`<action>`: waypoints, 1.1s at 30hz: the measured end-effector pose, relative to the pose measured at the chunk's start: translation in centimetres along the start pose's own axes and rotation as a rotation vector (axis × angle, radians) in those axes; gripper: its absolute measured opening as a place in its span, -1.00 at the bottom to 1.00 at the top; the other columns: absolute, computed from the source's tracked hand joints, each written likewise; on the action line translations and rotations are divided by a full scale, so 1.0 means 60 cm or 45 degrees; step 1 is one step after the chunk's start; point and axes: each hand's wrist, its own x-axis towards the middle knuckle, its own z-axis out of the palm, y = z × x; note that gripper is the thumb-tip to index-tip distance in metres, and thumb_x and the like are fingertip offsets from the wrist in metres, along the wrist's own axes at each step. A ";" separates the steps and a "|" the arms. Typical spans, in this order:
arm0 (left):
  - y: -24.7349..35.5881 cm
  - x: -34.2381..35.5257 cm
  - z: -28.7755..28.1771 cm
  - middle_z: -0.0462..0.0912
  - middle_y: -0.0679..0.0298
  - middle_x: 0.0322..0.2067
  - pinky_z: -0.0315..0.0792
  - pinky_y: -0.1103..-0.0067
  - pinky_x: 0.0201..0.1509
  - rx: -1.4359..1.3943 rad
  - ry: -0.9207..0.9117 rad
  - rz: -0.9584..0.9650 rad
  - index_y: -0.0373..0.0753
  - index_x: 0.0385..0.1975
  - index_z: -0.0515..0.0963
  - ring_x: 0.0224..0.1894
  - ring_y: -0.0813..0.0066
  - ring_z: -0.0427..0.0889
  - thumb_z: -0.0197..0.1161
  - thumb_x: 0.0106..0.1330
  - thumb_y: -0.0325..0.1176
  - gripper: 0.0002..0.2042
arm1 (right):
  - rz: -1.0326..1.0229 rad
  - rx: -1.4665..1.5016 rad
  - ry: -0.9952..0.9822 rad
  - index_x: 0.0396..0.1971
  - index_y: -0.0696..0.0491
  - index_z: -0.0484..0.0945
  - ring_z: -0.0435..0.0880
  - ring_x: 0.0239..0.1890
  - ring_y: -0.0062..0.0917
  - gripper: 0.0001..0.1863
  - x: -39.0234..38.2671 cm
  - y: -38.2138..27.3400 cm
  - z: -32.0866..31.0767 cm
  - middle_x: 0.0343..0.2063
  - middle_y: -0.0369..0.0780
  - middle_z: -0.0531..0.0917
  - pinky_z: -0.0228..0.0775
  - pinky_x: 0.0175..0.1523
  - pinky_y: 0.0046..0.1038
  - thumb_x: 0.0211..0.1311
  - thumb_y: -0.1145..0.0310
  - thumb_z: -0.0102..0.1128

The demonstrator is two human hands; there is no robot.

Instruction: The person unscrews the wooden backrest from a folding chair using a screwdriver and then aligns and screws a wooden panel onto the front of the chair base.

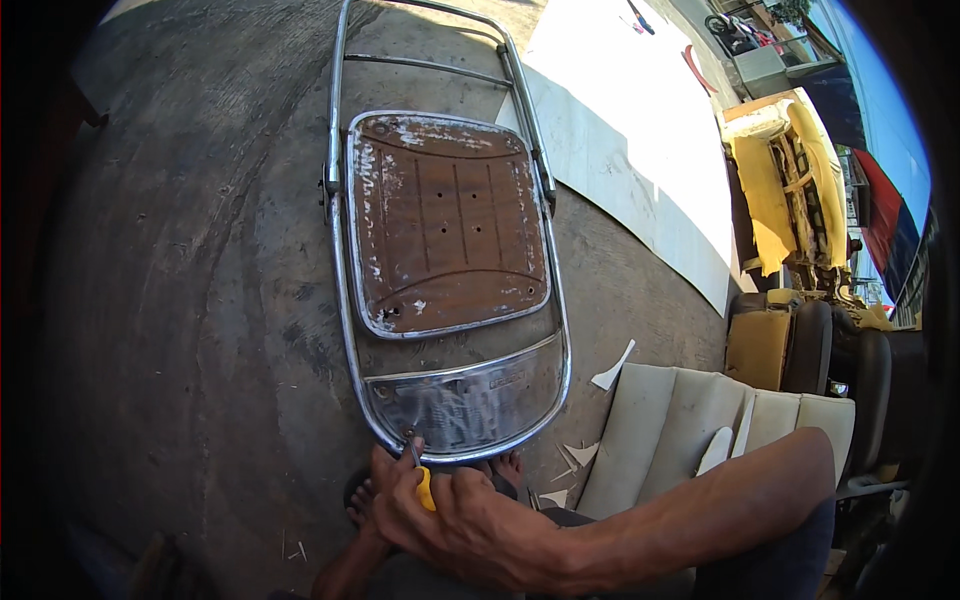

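floor: grey, probably concrete | sunlight: upper right | torn yellow seat: far right

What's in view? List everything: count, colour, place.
chair frame: one, silver, centre
seat panel: one, rusty brown, inside frame
backrest plate: one, silver, frame's near end
large sheet: one, white, upper right
slim object: one, dark, on sheet
curved strip: one, red, upper right
ribbed cushion: one, cream, lower right
scraps: several, white, beside cushion
torn foam seat: one, yellow, right
other seat parts: several, mostly dark, right
background items: several, indistinct, upper right
floor: one, grey, throughout
hand tool: one, yellow-handled, lower centre
feet: two, dark footwear, near plate
left hand: one, bare, lower centre
right hand: one, bare, grip on hand tool
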 end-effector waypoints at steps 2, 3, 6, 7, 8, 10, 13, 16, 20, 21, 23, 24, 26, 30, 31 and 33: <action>-0.017 0.011 0.040 0.60 0.28 -0.25 0.41 0.55 -0.19 -0.015 -0.100 -0.179 -0.38 -0.07 0.51 -0.27 0.59 0.48 0.38 0.37 -0.23 -0.65 | -0.172 -0.070 -0.194 -0.05 0.31 0.54 0.46 -0.58 -0.50 -0.61 -0.012 0.010 0.009 -0.26 -0.02 0.54 0.16 -0.51 -0.48 0.35 0.30 -0.05; -0.029 0.019 0.046 0.60 0.28 -0.22 0.42 0.53 -0.13 -0.019 -0.144 -0.167 -0.38 -0.05 0.51 -0.24 0.57 0.50 0.38 0.37 -0.23 -0.65 | -0.173 -0.080 -0.309 -0.06 0.31 0.55 0.50 -0.53 -0.48 -0.61 -0.013 0.007 0.010 -0.24 -0.01 0.55 0.20 -0.48 -0.46 0.35 0.30 -0.04; -0.057 0.058 0.021 0.61 0.27 -0.15 0.42 0.52 0.00 -0.015 -0.217 0.038 -0.38 0.01 0.51 -0.16 0.53 0.53 0.38 0.36 -0.26 -0.63 | -0.043 0.067 -0.450 -0.01 0.31 0.52 0.58 -0.38 -0.43 -0.59 0.007 -0.012 0.029 -0.23 0.00 0.56 0.30 -0.38 -0.43 0.35 0.29 -0.04; -0.059 0.065 0.004 0.62 0.27 -0.14 0.41 0.52 0.03 -0.002 -0.224 0.136 -0.38 0.03 0.50 -0.14 0.52 0.53 0.38 0.36 -0.27 -0.62 | 0.018 0.150 -0.459 0.02 0.31 0.51 0.60 -0.33 -0.41 -0.58 0.016 -0.014 0.037 -0.23 -0.01 0.56 0.32 -0.35 -0.41 0.36 0.28 -0.04; -0.063 0.069 -0.009 0.61 0.28 -0.11 0.43 0.54 0.05 -0.016 -0.177 0.050 -0.37 0.05 0.50 -0.11 0.53 0.56 0.36 0.36 -0.33 -0.64 | 0.036 0.370 -0.600 0.05 0.30 0.48 0.60 -0.30 -0.40 -0.56 0.019 -0.007 0.047 -0.23 -0.01 0.56 0.34 -0.32 -0.40 0.36 0.27 -0.05; -0.038 0.057 0.014 0.61 0.29 -0.11 0.44 0.54 0.04 -0.160 -0.164 0.010 -0.37 0.04 0.51 -0.10 0.54 0.57 0.35 0.37 -0.36 -0.67 | 0.115 0.821 -0.956 0.13 0.30 0.43 0.60 -0.24 -0.39 -0.52 0.040 0.035 0.025 -0.22 0.00 0.56 0.38 -0.26 -0.38 0.37 0.26 -0.05; -0.019 0.051 0.019 0.61 0.31 -0.12 0.45 0.54 0.04 -0.265 -0.219 -0.064 -0.35 0.03 0.51 -0.11 0.55 0.59 0.32 0.37 -0.42 -0.71 | -0.012 -0.007 -0.372 0.17 0.27 0.37 0.61 -0.25 -0.39 -0.49 -0.010 0.010 0.052 -0.20 -0.02 0.56 0.39 -0.27 -0.39 0.36 0.24 -0.02; -0.058 0.071 0.024 0.60 0.35 -0.13 0.44 0.53 0.08 -0.413 -0.230 -0.091 -0.32 0.01 0.51 -0.08 0.56 0.57 0.31 0.37 -0.45 -0.73 | -0.157 0.089 -0.317 0.03 0.28 0.49 0.60 -0.28 -0.40 -0.58 -0.011 0.019 0.041 -0.20 -0.07 0.57 0.39 -0.25 -0.40 0.29 0.29 0.05; -0.072 0.084 0.028 0.59 0.39 -0.15 0.41 0.56 0.09 -0.441 -0.286 -0.009 -0.27 0.02 0.51 -0.08 0.58 0.57 0.31 0.35 -0.51 -0.73 | -0.073 0.078 -0.503 -0.08 0.27 0.55 0.58 -0.32 -0.50 -0.64 -0.005 -0.010 0.052 -0.29 -0.09 0.57 0.42 -0.38 -0.44 0.25 0.33 0.07; -0.066 0.077 0.014 0.60 0.39 -0.15 0.41 0.56 0.09 -0.444 -0.219 -0.006 -0.27 0.02 0.51 -0.08 0.58 0.57 0.30 0.34 -0.52 -0.72 | -0.042 0.073 -0.535 -0.07 0.27 0.54 0.58 -0.32 -0.52 -0.64 0.007 -0.017 0.060 -0.31 -0.09 0.58 0.43 -0.41 -0.45 0.25 0.33 0.07; -0.077 0.082 0.006 0.60 0.38 -0.15 0.42 0.56 0.09 -0.578 -0.288 -0.024 -0.27 0.03 0.51 -0.09 0.57 0.58 0.31 0.34 -0.52 -0.72 | 0.112 0.186 -0.598 0.05 0.24 0.47 0.59 -0.31 -0.48 -0.60 0.018 -0.028 0.058 -0.19 0.02 0.56 0.45 -0.45 -0.44 0.33 0.30 0.04; -0.077 0.084 0.014 0.60 0.38 -0.15 0.42 0.55 0.09 -0.639 -0.346 -0.041 -0.27 0.03 0.51 -0.09 0.57 0.58 0.31 0.33 -0.52 -0.71 | 0.149 0.134 -0.503 0.09 0.23 0.45 0.60 -0.29 -0.45 -0.59 0.012 -0.032 0.058 -0.15 0.04 0.55 0.47 -0.41 -0.42 0.35 0.30 0.02; -0.079 0.080 0.023 0.60 0.37 -0.14 0.42 0.55 0.10 -0.654 -0.323 -0.068 -0.26 0.03 0.51 -0.08 0.57 0.58 0.31 0.33 -0.52 -0.71 | 0.081 0.174 -0.436 0.21 0.17 0.40 0.60 -0.14 -0.34 -0.55 0.005 -0.034 0.053 0.00 0.06 0.50 0.52 -0.24 -0.37 0.41 0.28 -0.02; -0.085 0.089 0.011 0.62 0.35 -0.10 0.42 0.56 0.08 -0.618 -0.300 0.009 -0.27 0.08 0.52 -0.08 0.55 0.58 0.40 0.28 -0.41 -0.63 | -0.307 0.112 -0.193 0.12 0.20 0.50 0.64 -0.16 -0.39 -0.61 0.030 -0.048 0.113 0.00 0.05 0.52 0.53 -0.28 -0.40 0.41 0.32 -0.02; -0.104 0.102 0.008 0.63 0.34 -0.09 0.41 0.57 0.07 -0.585 -0.289 0.025 -0.27 0.08 0.53 -0.09 0.54 0.58 0.42 0.27 -0.39 -0.61 | -0.169 0.125 -0.258 0.08 0.23 0.50 0.64 -0.25 -0.42 -0.62 0.037 -0.062 0.111 -0.04 0.06 0.53 0.50 -0.36 -0.42 0.41 0.32 -0.02; -0.127 0.130 0.019 0.65 0.33 -0.10 0.42 0.57 0.03 -0.549 -0.346 -0.001 -0.26 0.01 0.60 -0.14 0.54 0.57 0.50 0.21 -0.22 -0.58 | 0.118 0.135 -0.391 0.02 0.28 0.52 0.65 -0.43 -0.47 -0.64 0.045 -0.083 0.098 -0.12 0.08 0.54 0.44 -0.51 -0.47 0.40 0.34 -0.03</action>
